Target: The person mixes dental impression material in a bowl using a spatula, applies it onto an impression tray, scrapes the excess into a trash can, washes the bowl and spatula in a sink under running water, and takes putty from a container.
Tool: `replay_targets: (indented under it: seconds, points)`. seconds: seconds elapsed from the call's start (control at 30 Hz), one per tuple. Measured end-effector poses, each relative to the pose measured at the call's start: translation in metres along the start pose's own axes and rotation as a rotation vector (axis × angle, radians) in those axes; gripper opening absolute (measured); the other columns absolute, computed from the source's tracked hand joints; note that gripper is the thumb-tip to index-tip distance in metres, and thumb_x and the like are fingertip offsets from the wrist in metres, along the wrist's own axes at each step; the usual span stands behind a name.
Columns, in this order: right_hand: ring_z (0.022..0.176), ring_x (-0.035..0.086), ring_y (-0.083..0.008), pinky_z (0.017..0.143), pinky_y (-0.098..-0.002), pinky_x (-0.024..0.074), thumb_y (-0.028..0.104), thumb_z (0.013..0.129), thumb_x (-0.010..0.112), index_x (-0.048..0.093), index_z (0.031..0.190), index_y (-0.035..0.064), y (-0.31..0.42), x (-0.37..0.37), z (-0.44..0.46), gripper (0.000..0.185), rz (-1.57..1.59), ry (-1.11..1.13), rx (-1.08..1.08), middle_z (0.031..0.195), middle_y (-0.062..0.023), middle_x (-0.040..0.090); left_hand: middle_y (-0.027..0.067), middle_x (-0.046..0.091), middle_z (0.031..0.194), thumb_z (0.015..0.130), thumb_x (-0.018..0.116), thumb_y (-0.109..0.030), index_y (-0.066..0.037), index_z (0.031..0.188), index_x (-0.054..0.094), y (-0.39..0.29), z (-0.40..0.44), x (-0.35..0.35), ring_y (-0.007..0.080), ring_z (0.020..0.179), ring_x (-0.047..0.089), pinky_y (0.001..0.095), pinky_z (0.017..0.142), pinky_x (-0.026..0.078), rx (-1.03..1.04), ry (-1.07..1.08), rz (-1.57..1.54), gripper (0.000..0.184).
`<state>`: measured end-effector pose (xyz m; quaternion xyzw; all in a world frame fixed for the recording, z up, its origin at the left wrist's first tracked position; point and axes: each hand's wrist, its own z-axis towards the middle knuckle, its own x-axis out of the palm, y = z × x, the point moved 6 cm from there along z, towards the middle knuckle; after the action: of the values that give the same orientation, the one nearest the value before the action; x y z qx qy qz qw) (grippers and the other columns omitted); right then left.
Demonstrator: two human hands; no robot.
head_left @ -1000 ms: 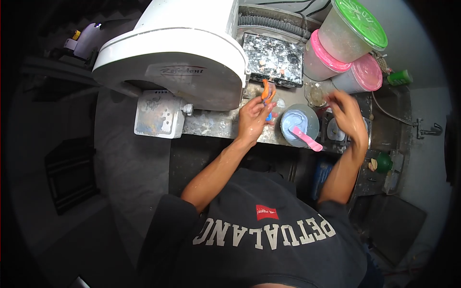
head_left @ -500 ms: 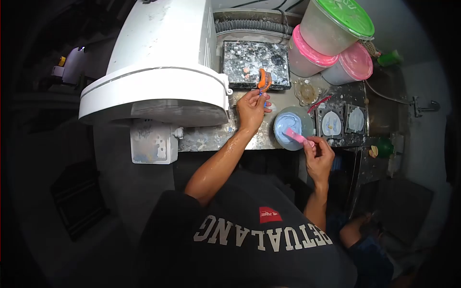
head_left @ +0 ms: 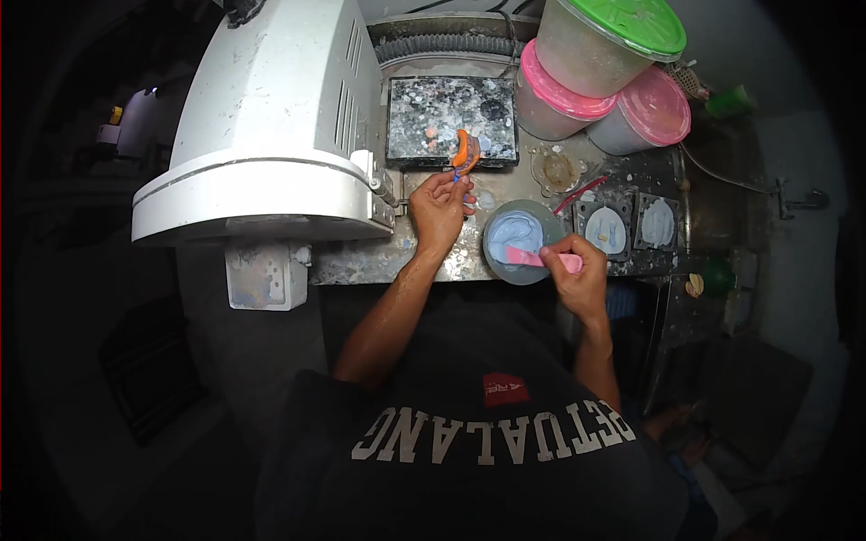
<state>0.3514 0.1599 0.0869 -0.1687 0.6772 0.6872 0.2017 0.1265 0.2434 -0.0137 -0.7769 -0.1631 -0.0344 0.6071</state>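
My left hand [head_left: 438,209] is closed on the blue handle of a dental impression tray [head_left: 466,155], held upright over the front edge of a speckled black box. Orange and greyish-purple impression material fills the tray. My right hand [head_left: 577,275] grips a pink mixing spatula [head_left: 525,257], its blade dipped in the pale blue plaster [head_left: 514,233]. That plaster is thick and sits in a translucent mixing bowl [head_left: 552,224] at the counter's front edge. The spatula's pink end sticks out past my fingers.
A white machine [head_left: 262,194] takes up the left side. The plaster-spattered box [head_left: 451,108] stands at the back, beside stacked lidded buckets [head_left: 591,54]. Two square moulds [head_left: 606,227] with pale plaster and a red stick [head_left: 579,194] lie right of the bowl; a tap [head_left: 798,198] is farther right.
My right hand has moved closer to the bowl and the spatula lies flatter in the plaster. My left hand still holds the impression tray. The view has shifted slightly.
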Motion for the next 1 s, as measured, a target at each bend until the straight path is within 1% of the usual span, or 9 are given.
replay_targets:
  seconds: [0.03, 0.07, 0.13, 0.17, 0.27, 0.4, 0.57, 0.87, 1.0]
  points:
    - [0.065, 0.058, -0.0121, 0.060, -0.0280, 0.0455, 0.011, 0.083, 0.075, 0.065, 0.079, -0.0004, -0.016, -0.006, 0.002, 0.016, 0.091, -0.022, 0.125, 0.068, -0.0048, 0.063, 0.0153, 0.070, 0.089, 0.093, 0.066, -0.008, 0.010, 0.108, 0.059, -0.002, 0.001, -0.001, 0.0145, 0.069, 0.067, 0.0240, 0.051, 0.055, 0.008, -0.003, -0.002, 0.024]
    - [0.061, 0.055, -0.0078, 0.055, -0.0254, 0.0437, 0.012, 0.085, 0.075, 0.064, 0.078, 0.0011, -0.018, -0.015, 0.006, 0.016, 0.121, -0.065, 0.095, 0.068, -0.0004, 0.061, 0.0152, 0.070, 0.089, 0.093, 0.066, -0.007, 0.010, 0.108, 0.059, -0.004, 0.000, -0.003, 0.0144, 0.068, 0.067, 0.0240, 0.051, 0.055, 0.012, -0.004, -0.001, 0.024]
    - [0.055, 0.051, -0.0044, 0.050, -0.0217, 0.0399, 0.011, 0.085, 0.074, 0.063, 0.078, 0.0028, -0.031, -0.027, 0.009, 0.016, 0.313, -0.071, 0.268, 0.066, 0.0013, 0.059, 0.0148, 0.070, 0.089, 0.092, 0.067, -0.006, 0.010, 0.108, 0.060, -0.003, -0.001, -0.005, 0.0139, 0.068, 0.066, 0.0237, 0.051, 0.054, 0.002, -0.031, 0.014, 0.023]
    - [0.050, 0.048, -0.0028, 0.045, -0.0189, 0.0359, 0.011, 0.086, 0.074, 0.060, 0.080, 0.0048, -0.035, -0.030, 0.012, 0.016, 0.348, -0.089, 0.233, 0.064, 0.0023, 0.056, 0.0147, 0.070, 0.088, 0.092, 0.067, -0.006, 0.010, 0.108, 0.060, -0.003, -0.001, -0.005, 0.0137, 0.067, 0.066, 0.0236, 0.051, 0.054, -0.004, -0.040, 0.021, 0.023]
    - [0.049, 0.049, -0.0042, 0.042, -0.0190, 0.0356, 0.010, 0.088, 0.072, 0.058, 0.082, 0.0058, -0.034, -0.030, 0.020, 0.016, 0.646, -0.149, 0.330, 0.063, 0.0019, 0.055, 0.0143, 0.070, 0.087, 0.091, 0.067, -0.005, 0.010, 0.108, 0.060, -0.001, 0.001, -0.006, 0.0130, 0.067, 0.066, 0.0231, 0.051, 0.054, -0.008, -0.035, 0.026, 0.023]
    - [0.049, 0.050, -0.0049, 0.041, -0.0193, 0.0366, 0.010, 0.090, 0.072, 0.057, 0.084, 0.0063, -0.023, -0.004, 0.054, 0.016, 0.754, -0.187, 0.211, 0.065, 0.0010, 0.055, 0.0131, 0.070, 0.086, 0.091, 0.068, -0.005, 0.010, 0.107, 0.061, -0.002, 0.000, -0.009, 0.0116, 0.067, 0.065, 0.0222, 0.049, 0.052, 0.003, -0.032, 0.061, 0.023]
    - [0.051, 0.052, -0.0062, 0.043, -0.0207, 0.0397, 0.014, 0.090, 0.072, 0.057, 0.086, 0.0045, -0.018, 0.029, 0.091, 0.018, 0.646, -0.214, 0.165, 0.068, -0.0003, 0.057, 0.0113, 0.071, 0.085, 0.090, 0.070, -0.006, 0.008, 0.108, 0.063, -0.003, 0.001, -0.010, 0.0100, 0.065, 0.065, 0.0204, 0.047, 0.049, -0.009, -0.042, 0.093, 0.024]
    - [0.053, 0.054, -0.0060, 0.043, -0.0206, 0.0405, 0.017, 0.090, 0.073, 0.058, 0.084, 0.0049, -0.014, 0.028, 0.092, 0.020, 0.511, -0.193, 0.138, 0.069, 0.0001, 0.058, 0.0128, 0.072, 0.083, 0.088, 0.070, -0.002, 0.011, 0.104, 0.065, -0.007, 0.001, -0.009, 0.0122, 0.063, 0.068, 0.0213, 0.056, 0.051, 0.023, -0.067, 0.073, 0.021]
    - [0.053, 0.054, -0.0057, 0.043, -0.0206, 0.0402, 0.017, 0.090, 0.073, 0.058, 0.082, 0.0048, -0.007, 0.027, 0.089, 0.020, 0.467, -0.206, 0.143, 0.068, 0.0007, 0.057, 0.0133, 0.072, 0.082, 0.088, 0.069, -0.001, 0.011, 0.103, 0.065, -0.005, 0.002, -0.010, 0.0124, 0.064, 0.068, 0.0213, 0.056, 0.052, 0.033, -0.067, 0.099, 0.020]
